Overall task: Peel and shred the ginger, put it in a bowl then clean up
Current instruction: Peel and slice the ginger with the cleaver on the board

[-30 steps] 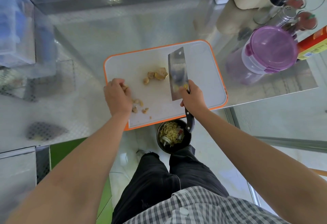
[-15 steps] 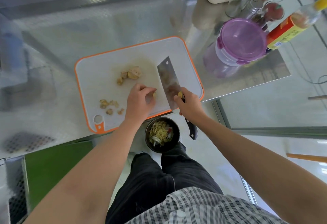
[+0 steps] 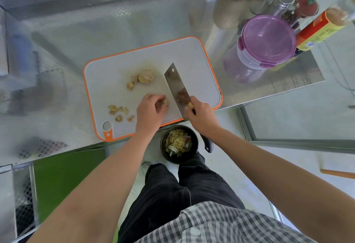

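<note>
Both bare forearms reached from the lower corners toward the centre of the frame. The left hand (image 3: 151, 110) lay knuckles up, fingers curled over a ginger piece (image 3: 165, 102). The right hand (image 3: 201, 117), just right of it, gripped the knife (image 3: 173, 87) where handle met blade.

The left hand (image 3: 151, 110) has left the scraps (image 3: 120, 111) and brought a ginger piece (image 3: 165, 102) beside the cleaver (image 3: 173, 87).
</note>
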Demonstrator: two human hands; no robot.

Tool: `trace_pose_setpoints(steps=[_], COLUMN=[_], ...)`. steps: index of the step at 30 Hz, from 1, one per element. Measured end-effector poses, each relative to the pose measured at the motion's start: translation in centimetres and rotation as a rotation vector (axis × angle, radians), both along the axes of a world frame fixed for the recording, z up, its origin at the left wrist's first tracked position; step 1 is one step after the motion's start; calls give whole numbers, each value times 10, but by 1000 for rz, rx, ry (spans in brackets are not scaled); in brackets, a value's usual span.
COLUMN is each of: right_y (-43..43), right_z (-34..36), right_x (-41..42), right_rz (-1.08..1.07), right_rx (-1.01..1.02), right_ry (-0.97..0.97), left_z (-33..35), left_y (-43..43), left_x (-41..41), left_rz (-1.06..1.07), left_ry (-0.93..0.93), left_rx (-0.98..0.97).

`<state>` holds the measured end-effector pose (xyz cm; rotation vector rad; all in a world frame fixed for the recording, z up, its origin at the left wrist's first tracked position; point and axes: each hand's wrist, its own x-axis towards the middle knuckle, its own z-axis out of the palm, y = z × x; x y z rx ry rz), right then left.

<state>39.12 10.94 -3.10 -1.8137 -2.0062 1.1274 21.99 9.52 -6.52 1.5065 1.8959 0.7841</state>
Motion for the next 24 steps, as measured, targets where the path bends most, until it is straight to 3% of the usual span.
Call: trace_pose_setpoints(steps=[9,18,24], right_y=[-10,-15,-19], right_z=[3,11,15], right_x=[-7,-11,-13], right_rz=[33,87,132], right_rx=[72,117,140], right_ry=[12,-88,-158], left_z=[-6,-8,-7], left_y=[0,-4,-5], left_x=[3,9,10], left_rz=[34,284,307], left_ry=[-13,-169,-189], left_rx=[-15,-83,-105])
